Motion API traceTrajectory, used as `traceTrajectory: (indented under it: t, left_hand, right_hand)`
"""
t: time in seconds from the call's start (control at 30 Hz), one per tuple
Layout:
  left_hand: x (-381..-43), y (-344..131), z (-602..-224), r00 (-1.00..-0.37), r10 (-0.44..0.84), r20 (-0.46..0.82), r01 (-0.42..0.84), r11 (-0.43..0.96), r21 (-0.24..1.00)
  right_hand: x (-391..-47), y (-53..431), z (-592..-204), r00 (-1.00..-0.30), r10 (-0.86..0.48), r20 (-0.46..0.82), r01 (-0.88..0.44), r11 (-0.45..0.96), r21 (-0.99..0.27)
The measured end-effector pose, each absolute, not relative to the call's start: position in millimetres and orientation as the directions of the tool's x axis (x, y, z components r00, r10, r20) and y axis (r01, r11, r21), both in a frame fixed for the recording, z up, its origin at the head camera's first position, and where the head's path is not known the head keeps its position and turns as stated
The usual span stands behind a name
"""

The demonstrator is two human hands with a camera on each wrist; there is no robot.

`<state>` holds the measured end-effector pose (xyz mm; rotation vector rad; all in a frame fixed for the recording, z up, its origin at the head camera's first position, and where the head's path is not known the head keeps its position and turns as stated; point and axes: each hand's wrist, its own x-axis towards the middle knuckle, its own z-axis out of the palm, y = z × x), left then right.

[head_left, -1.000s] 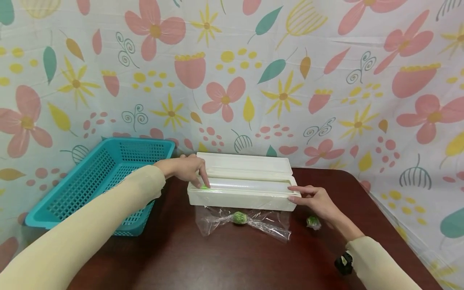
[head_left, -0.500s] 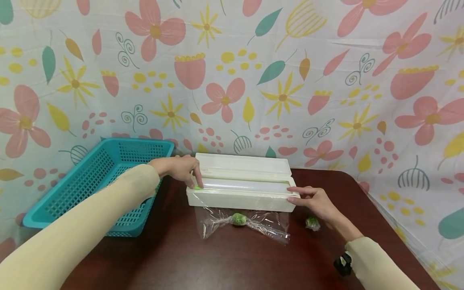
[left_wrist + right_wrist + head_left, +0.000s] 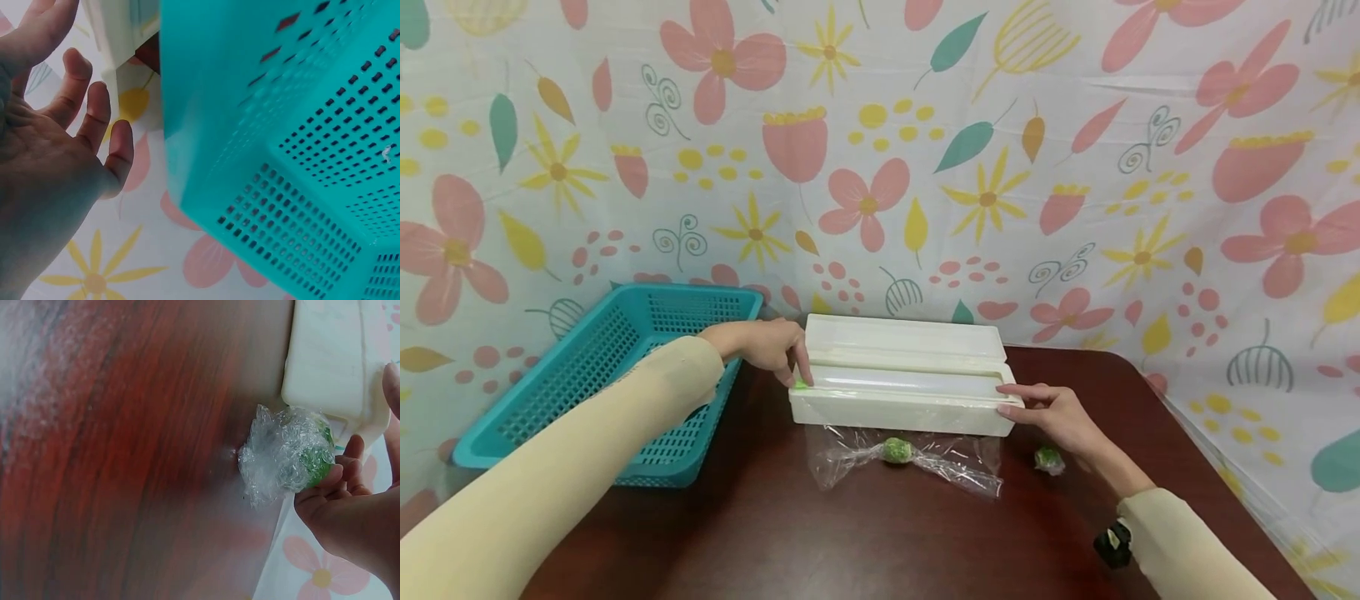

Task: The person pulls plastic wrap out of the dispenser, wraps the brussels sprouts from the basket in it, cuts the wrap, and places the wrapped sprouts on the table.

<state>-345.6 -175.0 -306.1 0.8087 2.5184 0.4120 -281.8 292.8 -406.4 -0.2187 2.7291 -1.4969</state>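
A white cling film dispenser box [image 3: 898, 414] lies with its lid [image 3: 902, 337] raised and a film roll [image 3: 902, 382] inside. My left hand [image 3: 767, 346] pinches the green slide cutter [image 3: 801, 385] at the box's left end with thumb and index finger; its other fingers are loosely bent in the left wrist view. At the right end, my right hand [image 3: 1056, 417] grips the box, thumb on the front wall and fingers over the top. Clear film [image 3: 842, 460] hangs from the front onto the table, with a small green, round vegetable [image 3: 897, 451] wrapped in its twisted middle.
A second film-wrapped green vegetable [image 3: 294, 456] sits on the dark wooden table [image 3: 850, 542], just below my right hand. To the left stands a turquoise perforated basket [image 3: 206, 94], close beside my left hand. A flowered cloth [image 3: 880, 167] hangs behind the table.
My left hand has slid the green slide cutter leftward along the box's front edge to its left end. My right hand keeps its grip on the right end.
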Motion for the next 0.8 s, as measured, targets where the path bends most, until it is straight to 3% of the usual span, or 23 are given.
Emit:
traceTrajectory:
  t: [0.3,0.5,0.8]
  left_hand:
    - [-346,-178,-310,-0.691,0.654,-0.308,0.488,0.736,0.469]
    - [-347,-183,-306,-0.629,0.723,-0.284,0.534,0.668,0.518]
    - [-323,-178,-271,-0.658,0.752,0.035,0.620,0.515,0.592]
  right_hand:
    - [-278,288,-406,-0.994,-0.111,0.008,-0.062,0.490,-0.870]
    - [-274,287,-405,-0.995,-0.100,0.023,-0.067,0.463,-0.884]
    - [-264,287,-402,-0.993,-0.067,0.096,-0.116,0.431,-0.895]
